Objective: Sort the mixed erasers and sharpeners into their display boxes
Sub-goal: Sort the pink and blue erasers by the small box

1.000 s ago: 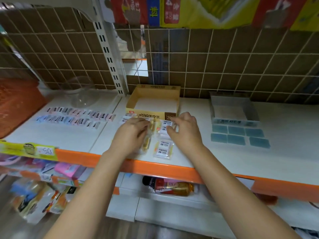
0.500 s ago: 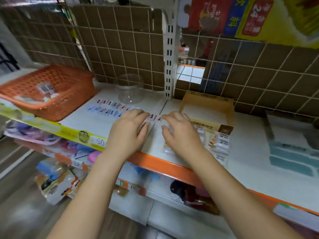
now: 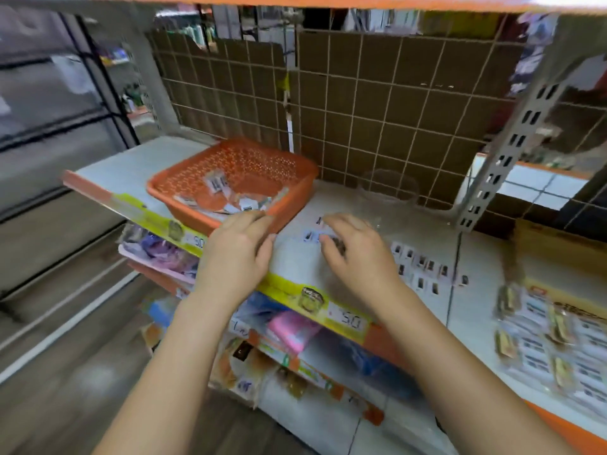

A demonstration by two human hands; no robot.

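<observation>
L hand (image 3: 238, 249) loose, fingers relaxed, at orange basket (image 3: 289, 165) front rim; mixed erasers (image 3: 241, 203) inside. R hand (image 3: 356, 254) curled over small sharpeners (image 3: 423, 262) rowed on shelf (image 3: 476, 264); grip unclear.

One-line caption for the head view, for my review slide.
Both hands, left hand and right hand, reach toward the orange basket of mixed items, over small packets laid in rows on the white shelf.

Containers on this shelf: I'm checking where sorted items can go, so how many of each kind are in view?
Orange basket: 1
Clear jar: 1
Cardboard box: 1
Total: 3
</observation>
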